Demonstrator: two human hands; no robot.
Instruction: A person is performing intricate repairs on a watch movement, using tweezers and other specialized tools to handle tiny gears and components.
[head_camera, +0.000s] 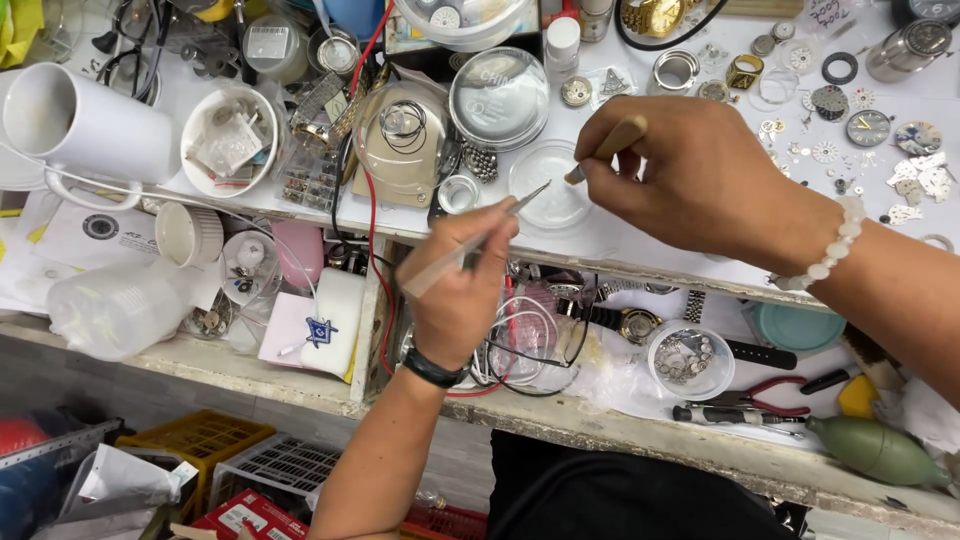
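The left hand (455, 290) pinched metal tweezers (478, 240), tips over the clear dish (550, 190). The right hand (700, 180) gripped a wooden stick (610, 145) above that dish, wrist bent.

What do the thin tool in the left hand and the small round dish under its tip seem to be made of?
Tweezers: probably steel, with a dull silver-grey sheen and a fine point.
Dish: clear glass or plastic, I cannot tell which; the white surface shows through it.
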